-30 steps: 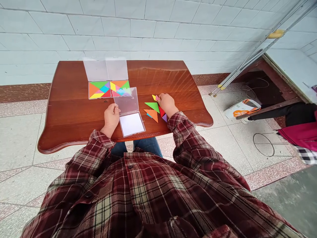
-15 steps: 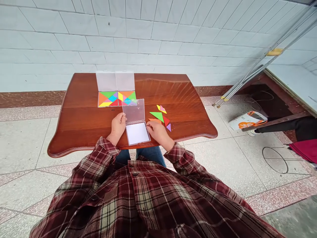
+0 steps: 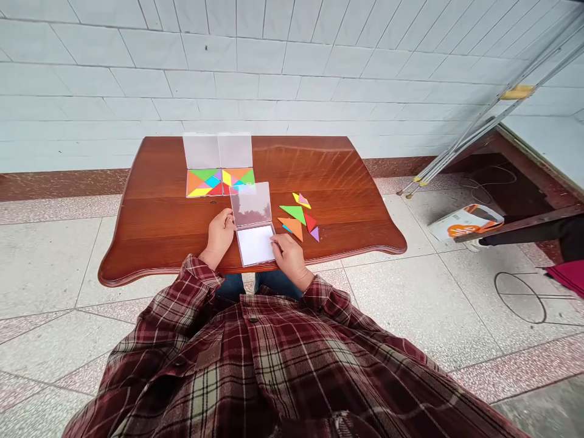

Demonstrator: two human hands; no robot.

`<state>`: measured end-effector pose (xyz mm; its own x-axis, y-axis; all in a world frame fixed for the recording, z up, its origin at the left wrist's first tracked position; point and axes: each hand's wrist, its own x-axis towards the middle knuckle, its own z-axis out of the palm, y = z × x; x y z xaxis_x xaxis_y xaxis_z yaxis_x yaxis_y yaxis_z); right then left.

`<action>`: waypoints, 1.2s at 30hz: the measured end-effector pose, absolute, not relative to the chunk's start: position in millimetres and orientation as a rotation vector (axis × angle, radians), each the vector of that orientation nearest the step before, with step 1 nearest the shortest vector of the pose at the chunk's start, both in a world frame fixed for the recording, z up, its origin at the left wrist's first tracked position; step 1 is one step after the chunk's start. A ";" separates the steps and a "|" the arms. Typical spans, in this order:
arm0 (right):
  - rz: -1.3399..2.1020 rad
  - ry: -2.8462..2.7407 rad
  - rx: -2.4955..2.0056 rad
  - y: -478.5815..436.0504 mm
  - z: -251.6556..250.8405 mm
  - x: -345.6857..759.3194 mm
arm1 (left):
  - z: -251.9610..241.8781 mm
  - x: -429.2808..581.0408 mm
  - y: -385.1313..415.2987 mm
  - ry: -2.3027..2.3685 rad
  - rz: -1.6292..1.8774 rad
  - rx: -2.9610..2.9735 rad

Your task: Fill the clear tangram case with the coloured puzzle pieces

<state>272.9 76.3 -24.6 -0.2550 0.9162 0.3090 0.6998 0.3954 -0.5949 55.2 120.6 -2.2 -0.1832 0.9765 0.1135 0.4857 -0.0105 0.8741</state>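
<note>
On the table (image 3: pixel 150 243), your left hand (image 3: pixel 221 234) has a narrow grip on the left edge of the open clear case (image 3: pixel 252 204). Your right hand (image 3: pixel 287 255), its grip wide, rests on the white card (image 3: pixel 255 244), just left of the coloured tangram pieces (image 3: pixel 297 218).

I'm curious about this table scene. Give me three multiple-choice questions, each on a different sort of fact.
1. Where do the loose tangram pieces lie?
A) On the floor
B) On the table, right of the open clear case
C) Inside the far case

2. What colour is the card in that case?
A) White
B) Red
C) Green

3. What is the right hand doing?
A) Lifting a triangle
B) Resting on the case
C) Reaching for the floor

1: B, they sit on the wood beside it.
2: A, it shows plain white.
3: B, its fingers lie at the case's right edge.
</note>
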 end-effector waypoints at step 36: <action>0.431 -2.127 -2.015 179.5 39.0 323.4 | -99.5 51.6 54.7 1.676 0.424 1.905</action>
<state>323.4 179.5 39.0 -0.0654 0.9956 -0.0674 0.9433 0.0397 -0.3295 51.6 54.7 -99.5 0.1681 0.9777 -0.1261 0.8001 -0.0606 0.5968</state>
